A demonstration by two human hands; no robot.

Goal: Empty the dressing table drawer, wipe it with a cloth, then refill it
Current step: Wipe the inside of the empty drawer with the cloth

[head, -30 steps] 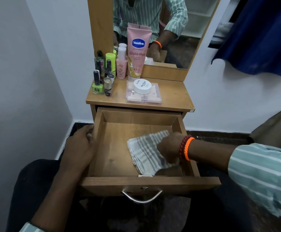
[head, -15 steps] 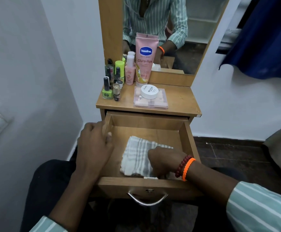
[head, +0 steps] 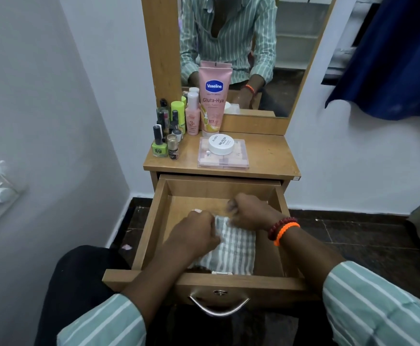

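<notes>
Both my hands are down inside the open drawer (head: pixel 159 236), which is pulled out toward me from under the table (head: pixel 266 156). My left hand (head: pixel 199 233) has its fingers curled in a grip on the left part of the striped cloth's (head: pixel 231 248) far edge. My right hand (head: pixel 251 213), with red and orange bead bracelets (head: pixel 282 231) on the wrist, is curled at the far right corner of the cloth; its fingertips are blurred, but it seems to be pinching that corner. The cloth lies on the drawer floor in the near half, slightly right of the middle, its near edge close to the drawer's front board. Apart from the cloth and my hands, I see only bare wood in the drawer. A curved metal handle (head: pixel 219 308) hangs on the drawer front, nearest me.

On the table, at the far left, stands a cluster of nail polish bottles (head: pixel 165 136), one with a bright green base at the near left of the group. Just right of them are a small pink bottle (head: pixel 192 116) and a tall pink Vaseline tube (head: pixel 214 101) standing against the mirror (head: pixel 291 46). Nearer me, a round white jar (head: pixel 221 144) sits on top of a flat clear case (head: pixel 222 158). The mirror shows my striped shirt.
</notes>
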